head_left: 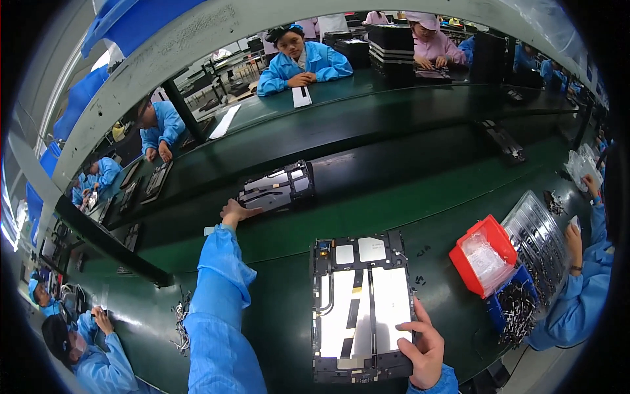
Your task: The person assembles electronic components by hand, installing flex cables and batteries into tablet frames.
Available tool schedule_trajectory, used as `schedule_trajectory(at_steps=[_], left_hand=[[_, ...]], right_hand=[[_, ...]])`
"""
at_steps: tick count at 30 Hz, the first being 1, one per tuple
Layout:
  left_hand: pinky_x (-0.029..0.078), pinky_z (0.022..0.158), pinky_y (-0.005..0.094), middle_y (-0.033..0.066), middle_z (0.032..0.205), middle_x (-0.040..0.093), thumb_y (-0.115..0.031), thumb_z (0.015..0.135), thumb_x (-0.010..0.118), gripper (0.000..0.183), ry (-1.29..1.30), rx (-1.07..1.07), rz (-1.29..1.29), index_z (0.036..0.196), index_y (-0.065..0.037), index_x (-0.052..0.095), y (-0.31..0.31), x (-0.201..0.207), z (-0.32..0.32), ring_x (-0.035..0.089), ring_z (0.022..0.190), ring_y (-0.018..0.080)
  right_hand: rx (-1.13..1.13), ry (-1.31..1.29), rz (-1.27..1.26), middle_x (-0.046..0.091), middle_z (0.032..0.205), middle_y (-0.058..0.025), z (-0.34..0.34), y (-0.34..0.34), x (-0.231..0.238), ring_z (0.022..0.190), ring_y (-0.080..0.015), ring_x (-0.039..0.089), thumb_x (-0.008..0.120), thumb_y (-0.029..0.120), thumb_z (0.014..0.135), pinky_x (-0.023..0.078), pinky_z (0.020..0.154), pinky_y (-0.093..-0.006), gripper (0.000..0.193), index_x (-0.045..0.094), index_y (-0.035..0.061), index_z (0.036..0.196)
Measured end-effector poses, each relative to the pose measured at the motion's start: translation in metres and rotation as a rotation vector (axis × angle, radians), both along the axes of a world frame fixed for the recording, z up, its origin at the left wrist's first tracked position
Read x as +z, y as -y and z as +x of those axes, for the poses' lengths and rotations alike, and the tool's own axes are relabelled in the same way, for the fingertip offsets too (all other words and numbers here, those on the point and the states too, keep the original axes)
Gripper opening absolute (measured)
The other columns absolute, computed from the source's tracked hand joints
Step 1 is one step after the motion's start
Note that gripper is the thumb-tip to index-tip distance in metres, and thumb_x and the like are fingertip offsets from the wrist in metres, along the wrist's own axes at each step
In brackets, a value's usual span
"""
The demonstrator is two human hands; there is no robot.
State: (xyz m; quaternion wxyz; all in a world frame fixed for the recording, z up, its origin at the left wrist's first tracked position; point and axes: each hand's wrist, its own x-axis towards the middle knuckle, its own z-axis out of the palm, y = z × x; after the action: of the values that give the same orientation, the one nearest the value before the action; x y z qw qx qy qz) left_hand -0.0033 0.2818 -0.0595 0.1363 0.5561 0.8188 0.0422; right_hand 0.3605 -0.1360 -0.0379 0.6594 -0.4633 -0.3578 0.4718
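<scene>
On a green work surface (433, 203), a person in blue sleeves reaches both ways: the left hand (237, 212) meets the near left corner of the far device (275, 186), its grip partly hidden, so whether it is closed cannot be told; the right hand (426, 351) curls over the right edge of the near device (354, 302), fingertips on its pale panel, and whether that grip is clenched cannot be told either. The near device lies lengthwise toward the wearer; a band of green separates its top edge from the far device, set on a darker strip (380, 167) beyond. A narrower gap runs from its right edge to a red bin (463, 268), beside a blue bin (495, 310) of small parts and a clear tray (535, 230). Loose small parts (182, 323) lie left of the left forearm. A dark post (111, 243) slants along the left side. Across the surface sits a co-worker in blue (319, 65), near black stacks (392, 56) and a co-worker in pink (443, 47).
</scene>
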Motion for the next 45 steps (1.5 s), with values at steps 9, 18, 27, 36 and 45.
schedule_trajectory(at_steps=[9, 18, 27, 36, 45], left_hand=[[0.053, 0.092, 0.0417, 0.0218, 0.117, 0.063, -0.023, 0.077, 0.082, 0.065, 0.527, 0.219, 0.108, 0.125, 0.009, 0.053, 0.004, -0.017, -0.104, 0.064, 0.105, 0.0340], [0.054, 0.091, 0.0502, 0.0169, 0.117, 0.061, -0.009, 0.100, 0.046, 0.024, 1.903, 0.215, 0.114, 0.119, 0.003, 0.053, 0.060, 0.002, -0.015, 0.063, 0.102, 0.0328], [0.055, 0.093, 0.0431, 0.0172, 0.120, 0.058, -0.004, 0.096, 0.052, 0.027, 1.811, 0.342, 0.297, 0.122, 0.002, 0.049, 0.325, 0.045, 0.052, 0.061, 0.109, 0.0260], [0.048, 0.101, 0.0373, 0.0084, 0.118, 0.061, -0.008, 0.096, 0.058, 0.026, 2.091, 0.389, -0.068, 0.121, -0.004, 0.053, 0.467, 0.005, 0.059, 0.059, 0.110, 0.0205], [0.046, 0.103, 0.0342, 0.0172, 0.127, 0.060, -0.008, 0.095, 0.055, 0.033, 2.114, 0.504, -0.410, 0.126, 0.004, 0.054, 0.522, 0.002, 0.056, 0.057, 0.121, 0.0265]], right_hand=[[0.120, 0.011, 0.286, 0.050, 0.141, -0.0145, -0.011, -0.002, 0.003, 0.132, -0.0339, 0.046, 0.062, 0.008, 0.091, 0.034, 0.109, -0.0352, 0.032, 0.063, 0.0103, 0.123], [0.055, -0.018, 0.032, 0.032, 0.151, -0.0240, 0.001, -0.015, -0.002, 0.140, -0.0327, 0.033, 0.063, -0.006, 0.075, 0.028, 0.113, -0.0412, 0.033, 0.062, -0.0007, 0.108], [0.219, -0.224, 0.057, 0.050, 0.137, -0.0136, 0.007, -0.091, 0.044, 0.122, -0.0237, 0.052, 0.055, -0.003, 0.083, 0.042, 0.104, -0.0359, 0.052, 0.046, -0.0025, 0.134], [0.306, -0.049, 0.048, 0.057, 0.129, -0.0086, -0.094, -0.294, -0.005, 0.109, -0.0208, 0.057, 0.056, -0.009, 0.080, 0.048, 0.090, -0.0304, 0.050, 0.057, 0.0040, 0.128], [0.262, 0.368, 0.124, 0.060, 0.126, -0.0128, -0.123, -0.387, -0.090, 0.115, -0.0251, 0.057, 0.062, -0.004, 0.071, 0.043, 0.099, -0.0332, 0.055, 0.060, 0.0019, 0.125]])
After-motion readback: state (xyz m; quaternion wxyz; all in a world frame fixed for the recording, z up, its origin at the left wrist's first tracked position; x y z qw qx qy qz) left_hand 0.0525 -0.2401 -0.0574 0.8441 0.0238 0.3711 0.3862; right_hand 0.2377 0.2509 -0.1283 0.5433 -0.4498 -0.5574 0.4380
